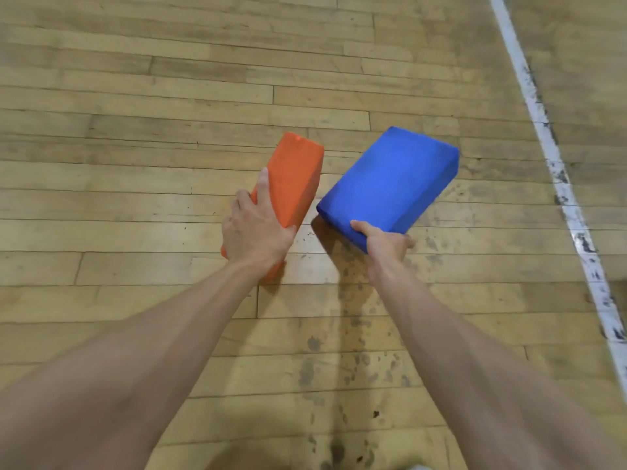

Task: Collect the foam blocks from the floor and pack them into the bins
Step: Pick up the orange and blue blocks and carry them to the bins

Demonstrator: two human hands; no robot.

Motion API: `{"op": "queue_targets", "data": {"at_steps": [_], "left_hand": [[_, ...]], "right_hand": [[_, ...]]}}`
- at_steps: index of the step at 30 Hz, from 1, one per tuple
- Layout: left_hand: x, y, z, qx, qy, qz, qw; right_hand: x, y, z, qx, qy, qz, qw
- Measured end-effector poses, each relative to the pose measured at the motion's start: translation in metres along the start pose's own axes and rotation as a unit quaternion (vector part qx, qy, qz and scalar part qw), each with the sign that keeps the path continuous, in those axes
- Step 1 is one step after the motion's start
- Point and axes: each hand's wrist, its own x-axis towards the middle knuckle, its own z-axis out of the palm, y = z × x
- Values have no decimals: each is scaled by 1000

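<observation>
Left hand [256, 232] clamped round orange block [295, 178], right hand [383, 244] pinching blue block [390, 181].

Orange block [295, 178], blue block [390, 184], tan floor [135, 130]

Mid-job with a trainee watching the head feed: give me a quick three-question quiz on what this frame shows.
1. True or false: the left hand grips the orange foam block.
2. The blue foam block is held by: A) the left hand B) the right hand C) neither hand.
3. Fill in: the white line painted on the wooden floor runs on the person's ___ side of the blue foam block.

Key: 1 true; 2 B; 3 right.
</observation>
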Motion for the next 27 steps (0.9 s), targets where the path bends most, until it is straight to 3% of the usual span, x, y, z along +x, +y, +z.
{"op": "queue_targets", "data": {"at_steps": [2, 5, 7, 12, 18, 22, 27], "left_hand": [[-19, -4, -12, -25, -7, 0, 1000], [-58, -15, -43, -53, -28, -47, 997], [-86, -23, -82, -58, -65, -84, 993], [-163, -47, -247, -53, -98, -145, 983], [-262, -66, -475, -145, -112, -250, 951], [-332, -80, -590, -158, -102, -291, 938], [-419, -100, -666, -160, -63, -339, 925]], "right_hand": [[-24, 2, -22, -111, 35, -63, 991], [-78, 5, -59, -373, 41, -141, 916], [-128, -3, -85, -461, 14, -150, 875], [-276, -81, -137, -531, -40, -123, 837], [-475, -212, -192, -589, -99, -181, 781], [-582, -273, -214, -617, -149, -236, 736], [-662, -307, -222, -668, -230, -399, 585]]}}
